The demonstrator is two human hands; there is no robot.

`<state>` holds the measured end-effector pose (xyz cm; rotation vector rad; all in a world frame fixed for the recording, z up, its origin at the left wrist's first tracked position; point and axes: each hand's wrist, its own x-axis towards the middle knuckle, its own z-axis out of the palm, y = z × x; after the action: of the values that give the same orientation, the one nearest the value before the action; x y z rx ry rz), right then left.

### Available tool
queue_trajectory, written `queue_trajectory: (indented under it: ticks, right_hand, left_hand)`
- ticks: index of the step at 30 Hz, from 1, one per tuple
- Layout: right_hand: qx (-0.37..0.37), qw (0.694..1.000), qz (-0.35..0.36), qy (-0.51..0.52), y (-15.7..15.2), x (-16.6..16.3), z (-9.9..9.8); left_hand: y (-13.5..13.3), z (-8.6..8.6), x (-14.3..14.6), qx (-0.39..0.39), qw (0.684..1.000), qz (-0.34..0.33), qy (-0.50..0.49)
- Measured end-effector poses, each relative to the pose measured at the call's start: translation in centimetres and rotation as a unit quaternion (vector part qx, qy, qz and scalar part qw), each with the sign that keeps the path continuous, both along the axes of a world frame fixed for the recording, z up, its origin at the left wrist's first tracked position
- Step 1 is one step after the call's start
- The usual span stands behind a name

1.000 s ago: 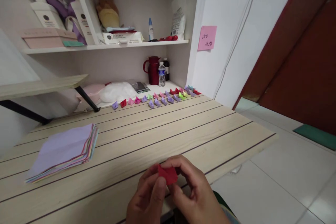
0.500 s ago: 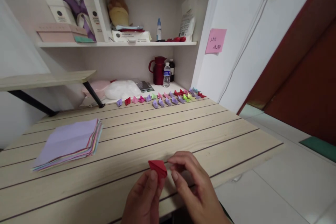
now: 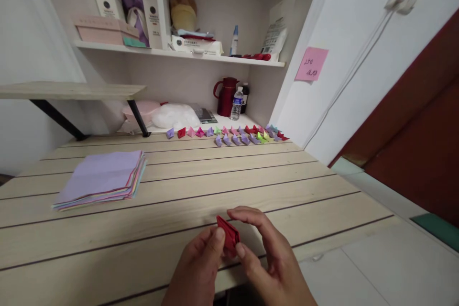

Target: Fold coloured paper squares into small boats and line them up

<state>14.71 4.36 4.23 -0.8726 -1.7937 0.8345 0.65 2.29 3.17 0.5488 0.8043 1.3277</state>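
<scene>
Near the table's front edge, my left hand (image 3: 201,263) pinches a small red folded paper (image 3: 228,234) between thumb and fingers. The paper is in several tight layers, tilted, with a point upward. My right hand (image 3: 274,251) is curved round its right side, thumb tip at the lower right edge and index finger stretched out above. Its thumb and fingers stand apart. Part of the paper's lower end is hidden by my fingers. Along the table's far edge stand several small folded paper boats (image 3: 235,140) in purple, red, pink, green and yellow.
A stack of coloured square paper (image 3: 103,172), purple on top, lies on the left of the slatted table (image 3: 186,179). Behind are a dark red jug (image 3: 226,98), a water bottle (image 3: 236,104) and a white plastic bag (image 3: 175,115). A small raised shelf (image 3: 71,90) stands at left.
The red folded paper has turned in my left hand, its point now upward. My right thumb has come in to its edge. The camera view has shifted slightly.
</scene>
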Motion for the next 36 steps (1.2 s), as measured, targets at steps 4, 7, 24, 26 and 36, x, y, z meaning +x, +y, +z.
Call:
queue_trajectory:
  ticks: [4,7,24,26,36]
  right_hand:
    - [-0.047,0.999,0.004,0.005,0.0,-0.1,0.2]
    - [-0.082,0.996,0.012,0.02,0.1,0.0,0.1]
    - [-0.199,0.965,0.08,0.151,0.2,-0.2,0.1]
    - [-0.201,0.964,0.085,0.149,0.1,-0.2,0.1]
    - [-0.159,0.982,0.034,0.093,0.0,-0.4,-0.2]
  left_hand:
    - [0.0,-0.1,0.0,-0.017,1.0,0.022,-0.003]
    - [0.1,-0.2,-0.1,-0.012,1.0,0.015,0.0]
    - [-0.1,1.5,0.0,-0.031,0.999,-0.002,-0.022]
    - [-0.1,1.4,0.0,-0.029,0.999,-0.007,-0.021]
    - [-0.1,0.8,-0.2,-0.019,0.999,-0.042,-0.02]
